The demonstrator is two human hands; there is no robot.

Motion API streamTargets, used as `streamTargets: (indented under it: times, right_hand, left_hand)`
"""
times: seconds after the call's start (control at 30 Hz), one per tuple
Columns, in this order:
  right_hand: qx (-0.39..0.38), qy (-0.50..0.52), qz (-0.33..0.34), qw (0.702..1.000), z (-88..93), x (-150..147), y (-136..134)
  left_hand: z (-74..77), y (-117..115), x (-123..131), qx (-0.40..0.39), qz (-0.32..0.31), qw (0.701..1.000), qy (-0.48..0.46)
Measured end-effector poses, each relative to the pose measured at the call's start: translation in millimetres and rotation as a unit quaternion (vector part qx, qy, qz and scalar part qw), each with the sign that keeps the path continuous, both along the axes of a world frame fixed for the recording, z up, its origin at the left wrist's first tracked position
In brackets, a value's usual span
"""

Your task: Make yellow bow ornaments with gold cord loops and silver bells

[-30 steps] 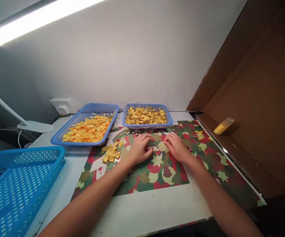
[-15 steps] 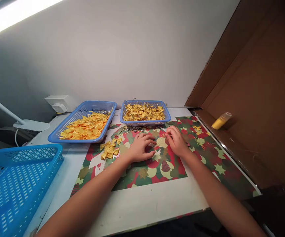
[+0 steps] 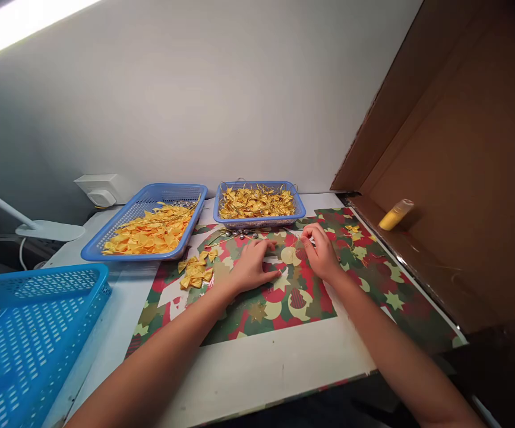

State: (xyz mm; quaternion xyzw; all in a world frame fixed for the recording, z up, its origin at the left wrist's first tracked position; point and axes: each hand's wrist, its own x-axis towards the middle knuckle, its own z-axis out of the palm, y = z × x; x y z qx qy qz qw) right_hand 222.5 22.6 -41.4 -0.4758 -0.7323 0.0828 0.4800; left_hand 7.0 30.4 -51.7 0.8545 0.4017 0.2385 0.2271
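Note:
My left hand rests on the red and green patterned paper, fingers curled and pressing down near a thin gold cord; what it pinches is too small to name. My right hand lies a little to the right, fingers pinched together on something I cannot make out. A small pile of yellow ribbon bows lies on the paper just left of my left hand. A few small silver beads sit just beyond my hands.
Two blue baskets stand at the back: the left basket holds flat yellow ribbon pieces, the right basket tangled gold bows. A larger blue basket is at the near left. A yellow bottle lies by the cardboard wall. A lamp base stands far left.
Both hands have shifted slightly away from me across the paper, the right hand drawing up toward the gold-bow basket. The head view has tilted a little.

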Motion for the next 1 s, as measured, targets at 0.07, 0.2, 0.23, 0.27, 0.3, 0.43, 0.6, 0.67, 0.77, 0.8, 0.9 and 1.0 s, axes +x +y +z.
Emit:
streamTargets:
  times: [0.07, 0.2, 0.23, 0.27, 0.3, 0.43, 0.6, 0.67, 0.77, 0.8, 0.9, 1.0]
  right_hand:
    - [0.002, 0.003, 0.001, 1.000, 0.0, 0, 0]
    - [0.007, 0.011, 0.001, 1.000, 0.4, -1, -1]
    - [0.009, 0.013, -0.002, 1.000, 0.7, -1, -1]
    - [0.011, 0.016, -0.005, 1.000, 1.2, -1, -1]
    - [0.014, 0.020, -0.008, 1.000, 1.7, -1, -1]
    - [0.022, 0.033, -0.028, 0.999, 3.4, 0, 1]
    - [0.014, 0.019, -0.048, 0.999, 1.3, 5, 5]
    - [0.000, -0.004, -0.047, 0.999, -1.4, 7, 6]
    - [-0.030, -0.055, -0.033, 0.997, -6.9, 9, 7]
    - [-0.042, -0.073, -0.030, 0.996, -8.7, 9, 7]
    - [-0.077, -0.118, -0.028, 0.990, -13.1, 7, 6]
    - [-0.105, -0.146, -0.027, 0.983, -15.4, 6, 6]
  left_hand:
    - [0.2, -1, 0, -0.004, -0.016, 1.000, -0.002]
    - [1.4, -3, 5, 0.003, -0.047, 0.999, 0.001]
    - [1.3, -2, 6, 0.006, -0.047, 0.999, 0.001]
    - [1.2, -2, 8, 0.009, -0.045, 0.999, 0.000]
    - [0.8, -1, 9, 0.011, -0.042, 0.999, 0.000]
    - [-1.0, 1, 13, 0.007, -0.024, 1.000, -0.006]
    - [-0.7, -2, 17, -0.022, -0.010, 0.999, -0.031]
    - [2.0, -2, 14, -0.041, -0.008, 0.998, -0.057]
    - [11.6, 4, 2, -0.079, 0.000, 0.990, -0.119]
    - [16.7, 8, -4, -0.092, 0.007, 0.985, -0.147]
    - [36.1, 21, -23, -0.124, 0.019, 0.963, -0.237]
    - [58.0, 29, -38, -0.145, 0.023, 0.938, -0.314]
